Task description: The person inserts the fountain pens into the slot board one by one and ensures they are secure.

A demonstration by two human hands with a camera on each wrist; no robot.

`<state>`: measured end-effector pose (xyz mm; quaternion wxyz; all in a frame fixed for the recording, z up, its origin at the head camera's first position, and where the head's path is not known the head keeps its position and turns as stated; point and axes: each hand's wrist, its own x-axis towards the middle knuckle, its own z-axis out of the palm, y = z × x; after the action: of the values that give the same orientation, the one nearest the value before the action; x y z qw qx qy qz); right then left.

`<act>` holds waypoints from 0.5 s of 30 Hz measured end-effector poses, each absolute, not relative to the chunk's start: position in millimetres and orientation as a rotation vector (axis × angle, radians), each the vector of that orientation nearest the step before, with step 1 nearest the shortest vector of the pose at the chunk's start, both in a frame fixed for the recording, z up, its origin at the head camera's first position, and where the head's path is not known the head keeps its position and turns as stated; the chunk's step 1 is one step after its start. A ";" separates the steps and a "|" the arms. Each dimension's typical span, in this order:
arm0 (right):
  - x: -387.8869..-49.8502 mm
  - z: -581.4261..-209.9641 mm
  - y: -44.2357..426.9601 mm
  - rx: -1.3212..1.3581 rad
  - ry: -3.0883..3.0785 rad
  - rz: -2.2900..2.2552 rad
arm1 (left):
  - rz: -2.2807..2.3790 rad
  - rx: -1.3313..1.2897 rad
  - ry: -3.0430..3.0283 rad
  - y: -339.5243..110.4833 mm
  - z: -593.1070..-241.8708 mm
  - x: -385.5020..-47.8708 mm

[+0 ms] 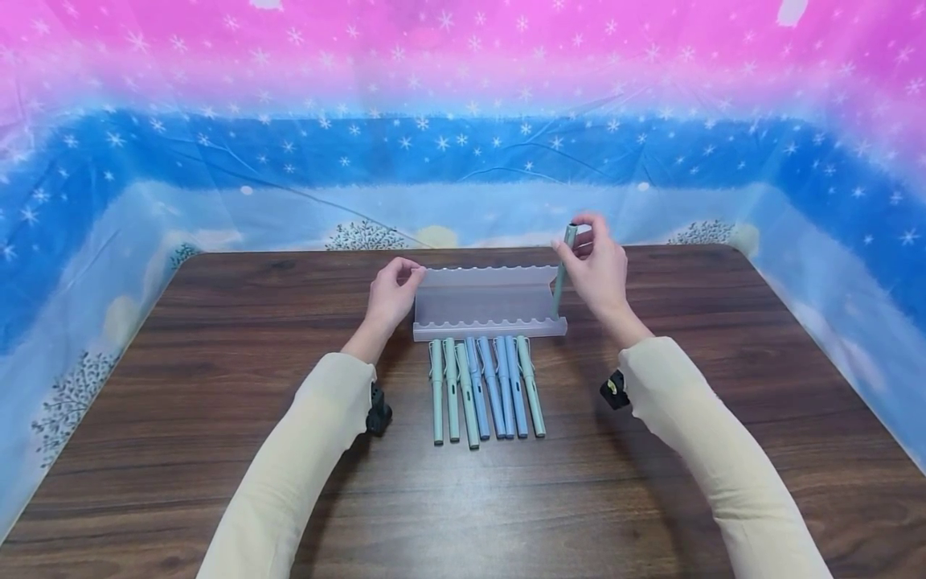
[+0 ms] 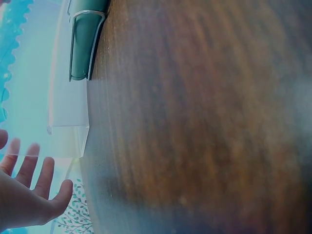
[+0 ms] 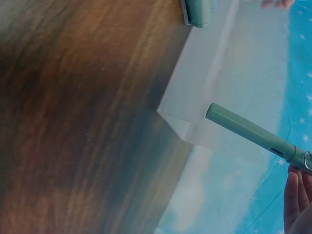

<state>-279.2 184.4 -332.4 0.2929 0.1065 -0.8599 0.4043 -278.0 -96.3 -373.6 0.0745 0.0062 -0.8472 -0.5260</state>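
A translucent tray (image 1: 485, 304) with scalloped long edges lies near the table's back edge. My left hand (image 1: 391, 297) pinches its back left corner between thumb and fingers; in the left wrist view the other fingers of that hand (image 2: 31, 195) are spread. At the tray's right end my right hand (image 1: 602, 269) holds a green pen (image 1: 561, 281) by its capped upper part, tilted, its lower end at the front right of the tray. The right wrist view shows this pen (image 3: 248, 130) over the tray (image 3: 200, 73), with fingers of the right hand (image 3: 300, 197) at the cap.
In front of the tray lies a row of several pens, green (image 1: 437, 394) at the left, blue (image 1: 502, 390) towards the middle right, and one green (image 1: 531, 390) at the right end. The brown wooden table (image 1: 463, 507) is backed by a patterned cloth (image 1: 463, 153).
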 end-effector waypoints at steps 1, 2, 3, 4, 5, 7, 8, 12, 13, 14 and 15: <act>-279.2 -334.2 184.8 0.278 -2.298 1.072 | -1.578 0.016 -2.542 -96.1 -373.5 -278.0; -278.9 -335.7 185.1 0.273 -2.306 1.069 | -1.578 0.015 -2.542 -96.1 -373.5 -278.0; -278.7 -337.2 185.3 0.269 -2.313 1.067 | -1.578 0.015 -2.542 -96.1 -373.6 -278.0; -278.4 -338.8 185.7 0.265 -2.323 1.068 | -1.578 0.013 -2.543 -96.0 -373.5 -277.9; -278.3 -340.2 185.9 0.263 -2.331 1.068 | -1.575 0.013 -2.544 -95.9 -373.8 -278.0; -278.0 -342.8 186.6 0.260 -2.351 1.063 | -1.575 0.012 -2.546 -96.1 -374.1 -278.1; -278.1 -343.7 186.7 0.262 -2.358 1.059 | -1.576 0.012 -2.547 -96.2 -374.0 -278.0; -278.3 -345.5 186.4 0.286 -2.391 1.031 | -1.582 0.013 -2.542 -96.3 -373.7 -277.9; -278.5 -345.9 186.3 0.294 -2.401 1.021 | -1.580 0.015 -2.542 -96.2 -373.4 -277.8; -278.6 -346.0 186.1 0.302 -2.411 1.013 | -1.578 0.016 -2.544 -96.1 -373.0 -277.7; -278.3 -345.9 185.8 0.308 -2.418 1.006 | -1.575 0.020 -2.545 -96.0 -372.8 -277.6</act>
<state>-278.3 185.8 -345.9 0.2495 0.1130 -0.8880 0.3694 -277.6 -96.0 -372.8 0.0744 0.0065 -0.8480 -0.5247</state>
